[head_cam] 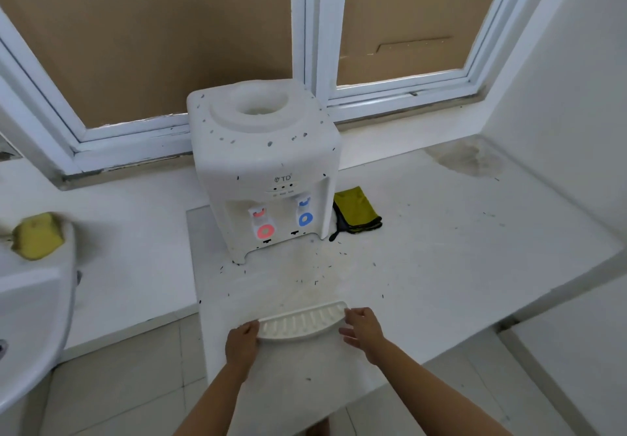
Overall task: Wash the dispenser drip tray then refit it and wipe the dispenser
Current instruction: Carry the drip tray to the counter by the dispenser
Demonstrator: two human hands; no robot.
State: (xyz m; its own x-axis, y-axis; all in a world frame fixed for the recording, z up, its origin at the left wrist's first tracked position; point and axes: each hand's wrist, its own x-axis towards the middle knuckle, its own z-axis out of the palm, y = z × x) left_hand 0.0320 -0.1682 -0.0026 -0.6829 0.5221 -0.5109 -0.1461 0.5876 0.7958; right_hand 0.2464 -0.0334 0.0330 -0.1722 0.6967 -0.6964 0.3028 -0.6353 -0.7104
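A white ribbed drip tray (302,323) is held low over the white counter, near its front edge. My left hand (241,344) grips the tray's left end. My right hand (362,331) sits at the tray's right end with fingers spread against it. The white table-top water dispenser (264,164) stands further back on the counter, with a red tap (264,230) and a blue tap (306,218); the slot under the taps has no tray in it. Dark specks dot the dispenser's top.
A folded yellow and dark cloth (356,211) lies right of the dispenser. A white sink (30,317) stands at the left with a yellow sponge (37,235) on its rim. Dark specks litter the counter (458,249). Windows covered with cardboard stand behind.
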